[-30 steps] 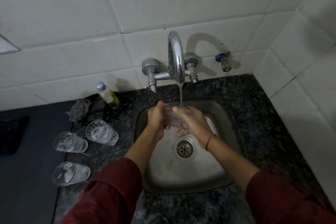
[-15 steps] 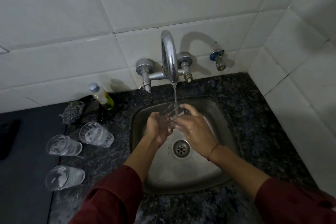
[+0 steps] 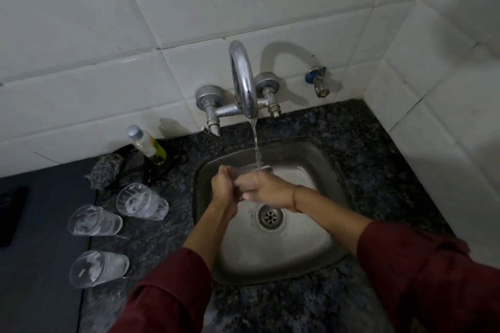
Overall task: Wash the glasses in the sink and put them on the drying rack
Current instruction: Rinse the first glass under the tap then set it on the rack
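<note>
In the head view, the only one we have, we find the glass [image 3: 247, 180] held over the sink [image 3: 319, 246], just toward twelve o'clock from the drain [image 3: 270, 216], with the stream of water [image 3: 257, 143] from the tap [image 3: 243, 81] falling at its rim. The left hand [image 3: 223, 188] has its fingers curled round the glass from the nine o'clock side, and the right hand [image 3: 266, 189] wraps it from three o'clock, its fingers tucked under and round the wall; both hands are closed on it and hold nothing else. We read this as the rinsing step for this one glass. At nine o'clock from the sink, on the dark speckled table [image 3: 378, 157], are three other glasses [image 3: 142, 201] near one another, white with what looks like foam, so we judge most of the task is ahead; a bottle [image 3: 147, 144] and a grey scrubber [image 3: 105, 170] sit toward eleven o'clock by the wall. No drying rack shows here. The glass will be light and stiff but brittle, and wet with soap it will be slippery, so we would take it round the middle of its wall with the whole hand, not by the thin rim, and keep it away from the metal tap and the hard sink edge
</note>
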A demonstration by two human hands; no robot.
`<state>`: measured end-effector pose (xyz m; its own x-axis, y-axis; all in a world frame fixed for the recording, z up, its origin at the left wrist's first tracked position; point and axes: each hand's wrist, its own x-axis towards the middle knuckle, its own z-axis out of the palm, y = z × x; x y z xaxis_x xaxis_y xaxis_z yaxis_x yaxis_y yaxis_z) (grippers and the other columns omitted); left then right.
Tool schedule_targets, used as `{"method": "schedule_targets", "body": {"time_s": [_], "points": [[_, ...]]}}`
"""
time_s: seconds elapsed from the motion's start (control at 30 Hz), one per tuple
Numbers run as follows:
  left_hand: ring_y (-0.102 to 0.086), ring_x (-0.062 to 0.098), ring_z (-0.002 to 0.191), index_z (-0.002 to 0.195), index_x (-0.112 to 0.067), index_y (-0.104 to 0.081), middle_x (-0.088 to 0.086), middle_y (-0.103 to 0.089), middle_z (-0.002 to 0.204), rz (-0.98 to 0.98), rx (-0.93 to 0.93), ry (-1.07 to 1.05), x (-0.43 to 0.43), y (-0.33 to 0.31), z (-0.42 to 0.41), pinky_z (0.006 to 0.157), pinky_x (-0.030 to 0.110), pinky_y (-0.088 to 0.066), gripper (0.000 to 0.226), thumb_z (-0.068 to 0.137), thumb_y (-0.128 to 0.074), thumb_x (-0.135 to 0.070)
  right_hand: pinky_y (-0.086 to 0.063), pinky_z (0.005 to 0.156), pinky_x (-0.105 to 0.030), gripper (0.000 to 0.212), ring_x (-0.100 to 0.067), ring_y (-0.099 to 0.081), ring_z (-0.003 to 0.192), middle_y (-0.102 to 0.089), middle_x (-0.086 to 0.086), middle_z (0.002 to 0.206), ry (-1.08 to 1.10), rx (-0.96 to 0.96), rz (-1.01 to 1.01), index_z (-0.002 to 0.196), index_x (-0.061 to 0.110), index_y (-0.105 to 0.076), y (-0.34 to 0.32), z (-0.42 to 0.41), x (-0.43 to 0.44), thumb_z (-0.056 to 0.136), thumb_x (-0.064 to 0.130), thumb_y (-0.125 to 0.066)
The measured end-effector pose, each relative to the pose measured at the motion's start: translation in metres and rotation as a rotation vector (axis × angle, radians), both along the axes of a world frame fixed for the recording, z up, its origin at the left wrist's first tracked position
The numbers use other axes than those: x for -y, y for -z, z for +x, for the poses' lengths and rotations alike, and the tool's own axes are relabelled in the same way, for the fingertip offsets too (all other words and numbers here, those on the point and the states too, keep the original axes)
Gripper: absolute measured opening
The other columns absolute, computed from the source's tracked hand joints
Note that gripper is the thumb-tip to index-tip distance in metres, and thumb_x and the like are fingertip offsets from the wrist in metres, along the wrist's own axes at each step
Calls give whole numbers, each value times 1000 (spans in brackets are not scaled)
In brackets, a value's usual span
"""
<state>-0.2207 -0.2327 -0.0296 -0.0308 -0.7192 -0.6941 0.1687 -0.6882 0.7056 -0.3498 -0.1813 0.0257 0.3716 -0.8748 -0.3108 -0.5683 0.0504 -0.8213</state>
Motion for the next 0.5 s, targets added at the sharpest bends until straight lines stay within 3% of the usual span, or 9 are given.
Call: {"method": "schedule_targets", "body": {"time_s": [0.07,0.13,0.2,0.23,0.3,0.33,0.37,0.47,0.5], "points": [[-53,22,45,81,-7,-58,9,-62,58,107,-47,123,3,-8,2,44,23,-40,41,100,-28,-27,-44,97,-43,10,-22,-57,114,-66,1,115,-265,-500,-242,102,23,-67,2,0,4,95,25,-60],[-53,20,41,77,-8,-62,6,-63,54,113,-88,194,0,-14,5,45,23,-39,47,102,-26,-29,-41,96,-40,19,-23,-56,115,-65,0,120,-287,-651,-297,107,24,-68,1,1,8,95,37,-60],[-61,19,53,82,-11,-70,5,-71,67,28,-178,174,-5,-14,4,55,28,-45,48,104,-35,-36,-42,91,-38,23,-23,-60,104,-69,-3,110,-195,-525,-212,104,17,-71,-5,1,11,97,35,-59],[-61,19,56,84,-13,-73,5,-71,72,-36,-198,155,-7,-14,4,56,28,-46,46,104,-41,-41,-45,88,-37,20,-22,-62,95,-70,-7,102,-105,-348,-108,100,11,-73,-6,-1,13,97,27,-61],[-55,19,51,91,-10,-70,9,-68,72,-163,-80,153,-9,-10,4,45,26,-44,39,103,-50,-42,-51,87,-37,15,-27,-65,89,-70,-24,102,116,104,127,101,-5,-72,-6,-5,9,95,3,-61],[-53,19,48,92,-8,-67,11,-65,71,-189,8,165,-7,-8,5,39,23,-40,37,102,-52,-40,-54,89,-34,18,-30,-67,95,-70,-28,108,151,239,186,107,-9,-71,-8,-6,3,93,-5,-60],[-50,20,46,90,-8,-65,12,-62,70,-167,47,195,-5,-8,7,35,21,-34,35,102,-50,-37,-54,92,-29,23,-32,-67,103,-70,-26,114,128,235,148,113,-7,-70,-7,-5,-2,93,-6,-60],[-43,17,41,88,-9,-65,6,-59,65,27,-101,370,1,-18,14,30,16,-20,40,101,-37,-34,-47,97,-35,23,-24,-63,112,-71,-5,117,-146,-387,-278,115,23,-74,-3,-1,-4,93,20,-68],[-44,14,39,91,-7,-65,5,-61,66,48,-156,397,3,-20,16,29,16,-22,40,101,-36,-34,-45,98,-37,20,-24,-61,112,-71,-3,115,-152,-507,-344,112,26,-75,-1,-1,-2,93,25,-68]]}}
